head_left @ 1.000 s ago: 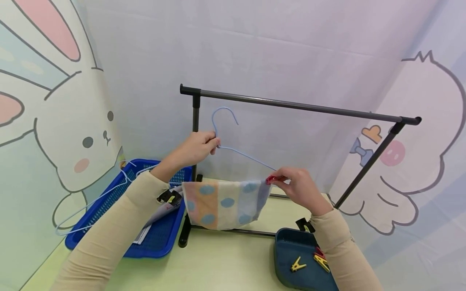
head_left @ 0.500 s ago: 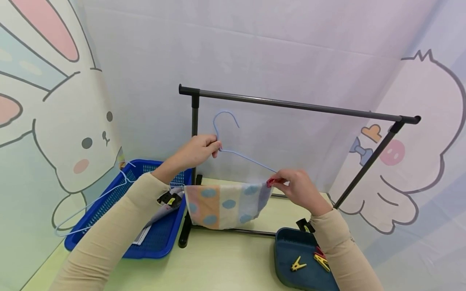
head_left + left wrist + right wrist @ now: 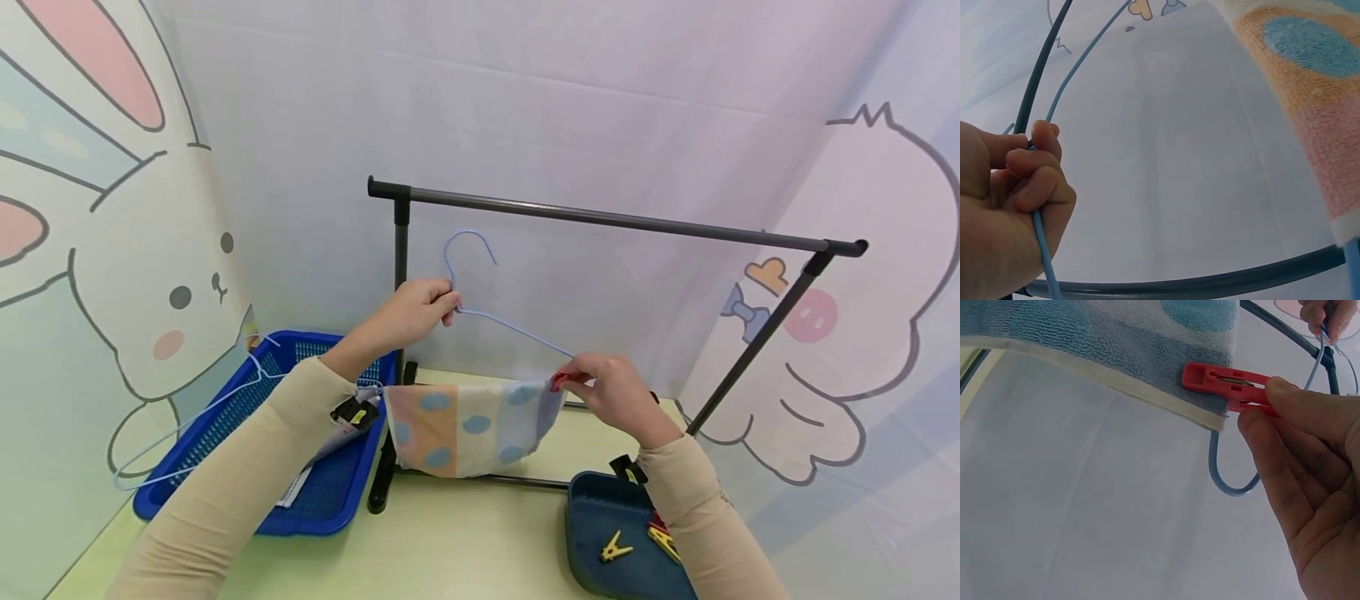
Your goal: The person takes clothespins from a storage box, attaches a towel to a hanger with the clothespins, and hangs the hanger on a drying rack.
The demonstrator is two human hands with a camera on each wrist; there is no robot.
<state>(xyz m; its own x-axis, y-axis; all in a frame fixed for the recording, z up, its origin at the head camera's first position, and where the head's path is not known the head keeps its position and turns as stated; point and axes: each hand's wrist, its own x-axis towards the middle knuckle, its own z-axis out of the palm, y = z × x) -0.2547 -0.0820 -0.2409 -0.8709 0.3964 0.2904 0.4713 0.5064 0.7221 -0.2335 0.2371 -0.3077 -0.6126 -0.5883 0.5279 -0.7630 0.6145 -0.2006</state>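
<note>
My left hand grips a light blue wire hanger at its neck, just below the hook. From the hanger's lower bar hangs a small towel with pastel stripes and blue dots. My right hand pinches a red clothespin at the towel's upper right corner. In the right wrist view the clothespin lies across the towel's corner, with thumb and finger on its handle end. The hanger's rounded end shows just beyond the towel's edge. Left fingers curl round the blue wire in the left wrist view.
Behind the hands stands a dark metal rack. At left, a blue basket holds folded cloth, with another blue hanger lying across it. A dark teal tray at lower right holds yellow clothespins and something red.
The left hand, hanger and towel have shifted slightly down and to the right. My right hand keeps pinching the red clothespin at the same corner.
</note>
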